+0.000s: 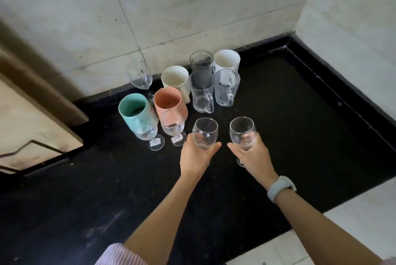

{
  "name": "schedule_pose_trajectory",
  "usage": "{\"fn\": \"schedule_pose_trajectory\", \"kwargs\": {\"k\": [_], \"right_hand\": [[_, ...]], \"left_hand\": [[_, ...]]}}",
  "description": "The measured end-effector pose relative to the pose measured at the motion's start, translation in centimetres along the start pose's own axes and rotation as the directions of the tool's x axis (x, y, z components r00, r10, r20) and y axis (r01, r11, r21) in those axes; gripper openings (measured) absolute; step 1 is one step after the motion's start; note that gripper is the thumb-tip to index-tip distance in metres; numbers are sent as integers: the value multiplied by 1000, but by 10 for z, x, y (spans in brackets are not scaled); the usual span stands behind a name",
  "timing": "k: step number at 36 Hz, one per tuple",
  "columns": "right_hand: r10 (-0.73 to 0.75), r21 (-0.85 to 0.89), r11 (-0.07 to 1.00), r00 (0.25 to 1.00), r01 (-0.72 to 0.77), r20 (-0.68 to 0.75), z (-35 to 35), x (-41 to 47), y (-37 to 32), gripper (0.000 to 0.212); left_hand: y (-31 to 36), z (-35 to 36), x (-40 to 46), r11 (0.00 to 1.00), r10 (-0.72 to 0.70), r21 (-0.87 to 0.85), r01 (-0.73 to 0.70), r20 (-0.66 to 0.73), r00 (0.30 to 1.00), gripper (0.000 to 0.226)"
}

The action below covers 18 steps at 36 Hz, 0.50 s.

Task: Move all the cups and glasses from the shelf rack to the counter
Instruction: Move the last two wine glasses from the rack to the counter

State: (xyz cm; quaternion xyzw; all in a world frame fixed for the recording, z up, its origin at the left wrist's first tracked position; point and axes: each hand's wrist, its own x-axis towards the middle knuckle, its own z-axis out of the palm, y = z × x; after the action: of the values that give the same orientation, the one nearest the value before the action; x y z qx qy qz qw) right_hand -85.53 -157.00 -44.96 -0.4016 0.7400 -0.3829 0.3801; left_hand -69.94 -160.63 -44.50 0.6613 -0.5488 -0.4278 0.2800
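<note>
My left hand [196, 154] grips a clear wine glass [205, 131] by its bowl, upright over the black counter [289, 119]. My right hand [254, 156] grips a second wine glass [242, 131] the same way, just to the right. Behind them stand a teal cup [132, 111], an orange cup [168, 101], two white cups [174, 78] [226, 60], two clear glass mugs [202, 93] [226, 87], a dark tumbler [201, 61] and three more wine glasses [139, 75] [147, 132] [172, 124]. The shelf rack is out of view.
A tiled wall [171, 7] closes the counter at the back and on the right. A brown and beige cabinet edge [32, 114] juts in at the left. The counter's front right edge [300, 222] drops to a light floor. A grey watch [280, 187] sits on my right wrist.
</note>
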Motion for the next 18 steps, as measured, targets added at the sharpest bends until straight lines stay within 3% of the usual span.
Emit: {"fn": "schedule_pose_trajectory", "kwargs": {"k": [10, 18], "right_hand": [[-44, 63, 997, 999, 42, 25, 17, 72, 7, 56], [-66, 111, 992, 995, 58, 72, 31, 97, 1, 46]], "left_hand": [[-3, 29, 56, 996, -13, -94, 4, -86, 996, 56], [0, 34, 79, 991, 12, -133, -30, -134, 991, 41]]}}
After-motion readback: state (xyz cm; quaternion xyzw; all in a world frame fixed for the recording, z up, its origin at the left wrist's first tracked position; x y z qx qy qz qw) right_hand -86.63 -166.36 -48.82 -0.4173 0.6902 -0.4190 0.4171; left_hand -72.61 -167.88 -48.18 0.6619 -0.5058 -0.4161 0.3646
